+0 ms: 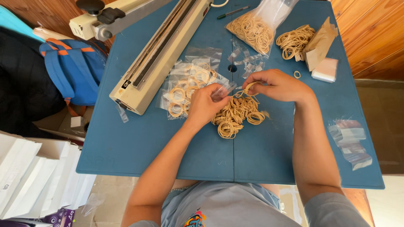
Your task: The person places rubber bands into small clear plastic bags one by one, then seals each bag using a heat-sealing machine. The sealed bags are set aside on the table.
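**Rubber bands being bagged at the blue desk**

A small clear plastic bag (221, 91) is pinched in the closed fingers of the left hand (204, 105), just above the loose pile of tan rubber bands (236, 114) that lies at the middle of the blue desk (139, 147). A few bands (249, 87) are gripped between the fingertips of the right hand (275, 85), which is closed around them right beside the bag's mouth, directly over the far edge of the pile.

To the left of the pile, touching the left hand, a cluster of filled clear packets (189, 86) is spread out. Further left of the pile, a long cream heat sealer (158, 52) is laid diagonally. Beyond the pile, a large open bag of bands (254, 27) and a second heap of bands (294, 40) are seen, with a brown paper wrapper (320, 42) beside them. Well to the right of the pile, near the desk's edge, a stack of empty clear bags (350, 143) is placed.
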